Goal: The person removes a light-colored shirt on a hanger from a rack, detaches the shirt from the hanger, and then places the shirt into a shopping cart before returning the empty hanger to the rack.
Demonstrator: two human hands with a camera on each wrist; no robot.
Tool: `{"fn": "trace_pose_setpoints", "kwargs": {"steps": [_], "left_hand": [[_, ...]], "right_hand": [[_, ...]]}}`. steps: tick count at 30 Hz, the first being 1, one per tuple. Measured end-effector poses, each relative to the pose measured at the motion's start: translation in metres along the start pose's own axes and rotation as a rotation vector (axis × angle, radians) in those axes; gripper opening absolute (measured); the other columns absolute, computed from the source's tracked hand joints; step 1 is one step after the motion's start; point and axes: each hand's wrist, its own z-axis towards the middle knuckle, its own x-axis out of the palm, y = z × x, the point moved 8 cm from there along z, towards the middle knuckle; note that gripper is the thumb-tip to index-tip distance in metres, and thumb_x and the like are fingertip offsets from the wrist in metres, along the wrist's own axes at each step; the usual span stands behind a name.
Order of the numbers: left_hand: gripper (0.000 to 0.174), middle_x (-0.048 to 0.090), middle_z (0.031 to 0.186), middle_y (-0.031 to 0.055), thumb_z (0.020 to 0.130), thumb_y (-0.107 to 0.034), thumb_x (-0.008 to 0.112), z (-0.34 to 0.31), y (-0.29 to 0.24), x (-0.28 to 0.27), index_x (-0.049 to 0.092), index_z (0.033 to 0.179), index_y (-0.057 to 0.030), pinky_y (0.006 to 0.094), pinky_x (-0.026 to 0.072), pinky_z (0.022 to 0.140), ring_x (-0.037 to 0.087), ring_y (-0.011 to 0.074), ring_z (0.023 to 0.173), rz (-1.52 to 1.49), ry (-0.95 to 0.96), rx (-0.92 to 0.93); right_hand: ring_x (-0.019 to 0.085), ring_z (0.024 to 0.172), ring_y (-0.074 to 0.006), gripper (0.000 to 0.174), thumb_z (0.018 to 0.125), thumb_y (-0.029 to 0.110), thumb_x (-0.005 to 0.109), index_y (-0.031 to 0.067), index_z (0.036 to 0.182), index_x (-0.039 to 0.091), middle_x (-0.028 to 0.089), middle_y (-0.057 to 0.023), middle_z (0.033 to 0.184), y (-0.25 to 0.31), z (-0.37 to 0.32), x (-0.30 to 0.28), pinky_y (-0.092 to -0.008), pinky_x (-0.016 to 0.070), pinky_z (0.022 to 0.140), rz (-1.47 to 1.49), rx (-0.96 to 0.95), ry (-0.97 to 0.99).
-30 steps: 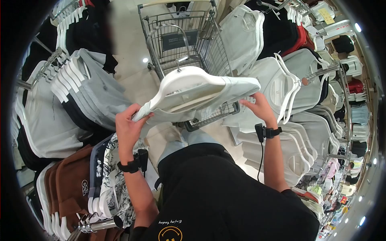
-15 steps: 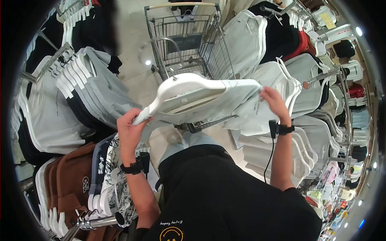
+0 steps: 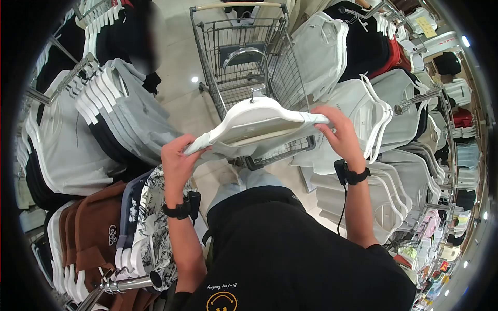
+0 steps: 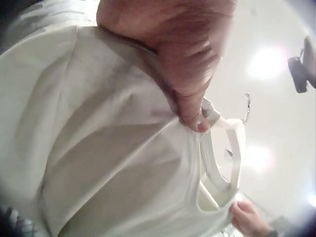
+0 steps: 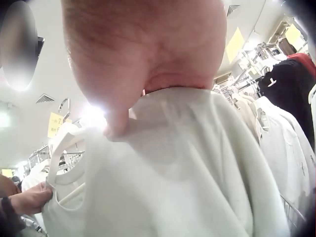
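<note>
Held out at waist height is a pale shirt on a white hanger with a metal hook. My left hand pinches its left shoulder, cloth and hanger end together. At the opposite shoulder, my right hand grips with the fingers over the top and the thumb beneath. The left wrist view has the shirt's cloth hanging in soft folds below the thumb. From the right wrist, the shirt drapes down under my palm, and its round neckline shows the hanger inside.
A wire shopping cart stands just ahead, beyond the hanger. Grey shirts hang at the left, with brown garments nearer. White shirts on hangers fill the right side, close to my right hand. A chrome rail end juts out at lower left.
My right hand came off the right shoulder half a second ago and now grips it again. The hanger has levelled and shifted slightly; my left hand has kept its hold.
</note>
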Motion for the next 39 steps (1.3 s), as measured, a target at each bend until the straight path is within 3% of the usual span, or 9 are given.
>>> {"fn": "trace_pose_setpoints", "kwargs": {"steps": [6,11,14,21,23,27,33,35,39], "left_hand": [[0.021,0.061,0.068,0.009,0.078,-0.015,0.083,0.004,-0.011,0.016,0.071,0.088,-0.0017,0.0292,0.0429,0.059,0.051,0.0161,0.06,0.073,0.087,-0.057],[0.023,0.058,0.069,0.0127,0.084,-0.023,0.077,0.01,-0.011,0.034,0.069,0.092,-0.0025,0.0338,0.0411,0.057,0.051,0.0237,0.058,0.216,0.192,-0.053],[0.03,0.063,0.076,0.014,0.087,-0.035,0.074,0.014,-0.02,0.046,0.07,0.097,-0.008,0.039,0.0441,0.06,0.056,0.0369,0.068,0.351,0.203,0.035],[0.031,0.066,0.082,0.0134,0.087,-0.033,0.074,0.018,-0.042,0.058,0.069,0.102,-0.0063,0.038,0.0471,0.065,0.06,0.0343,0.073,0.243,0.191,0.114],[0.028,0.068,0.085,0.012,0.087,-0.026,0.075,0.018,-0.039,0.053,0.069,0.106,-0.0058,0.0365,0.0472,0.065,0.061,0.0298,0.071,0.046,0.12,0.143],[0.025,0.065,0.075,0.0089,0.087,-0.022,0.075,0.017,-0.026,0.056,0.069,0.107,-0.007,0.0315,0.045,0.061,0.058,0.0213,0.063,0.086,0.215,-0.003],[0.024,0.065,0.074,0.0091,0.087,-0.022,0.076,0.016,-0.034,0.045,0.069,0.105,-0.0067,0.0294,0.0447,0.061,0.057,0.0172,0.062,0.157,0.129,0.06],[0.024,0.066,0.074,0.0086,0.086,-0.024,0.077,0.017,-0.033,0.038,0.07,0.104,-0.0088,0.0297,0.0455,0.06,0.06,0.0201,0.062,0.135,0.081,0.075],[0.025,0.068,0.076,0.0087,0.085,-0.025,0.078,0.019,-0.027,0.026,0.071,0.103,-0.0093,0.0294,0.0467,0.061,0.063,0.0214,0.064,0.06,0.022,0.061]], "right_hand": [[0.062,0.073,-0.0338,0.026,0.085,0.023,0.076,0.0049,0.102,0.067,0.066,-0.0144,0.084,0.0,-0.002,0.018,-0.04,0.0477,0.063,-0.155,0.01,0.072],[0.055,0.057,-0.0306,0.023,0.086,0.026,0.076,0.0066,0.097,0.068,0.061,-0.0126,0.071,-0.012,-0.009,0.016,-0.0369,0.0411,0.054,-0.144,0.081,0.055],[0.05,0.052,-0.0263,0.022,0.086,0.025,0.076,0.0067,0.096,0.068,0.06,-0.011,0.069,-0.01,-0.011,0.016,-0.0349,0.0386,0.052,-0.161,0.092,0.044],[0.051,0.052,-0.0266,0.023,0.086,0.026,0.076,0.0073,0.096,0.068,0.061,-0.0099,0.07,-0.012,-0.016,0.015,-0.0347,0.0395,0.052,-0.19,0.078,0.019],[0.054,0.054,-0.0267,0.023,0.086,0.027,0.076,0.0076,0.096,0.069,0.063,-0.0094,0.071,-0.013,-0.019,0.012,-0.0342,0.041,0.052,-0.128,0.069,0.007],[0.056,0.058,-0.0272,0.023,0.086,0.027,0.077,0.0071,0.095,0.069,0.064,-0.0098,0.072,-0.014,-0.019,0.009,-0.0331,0.0429,0.055,-0.127,0.083,-0.011],[0.06,0.067,-0.0144,0.022,0.083,0.018,0.08,0.0031,0.094,0.068,0.068,-0.0046,0.076,-0.056,-0.025,0.003,-0.0275,0.0447,0.064,0.115,0.19,0.102],[0.058,0.074,-0.0078,0.021,0.083,0.013,0.08,0.0011,0.095,0.068,0.069,-0.0003,0.081,-0.092,-0.036,-0.005,-0.0251,0.0456,0.069,0.196,0.359,0.08],[0.062,0.08,-0.007,0.013,0.086,0.004,0.075,0.0005,0.094,0.066,0.069,0.0001,0.084,-0.111,-0.047,-0.017,-0.0236,0.048,0.074,0.405,0.427,0.017]]}}
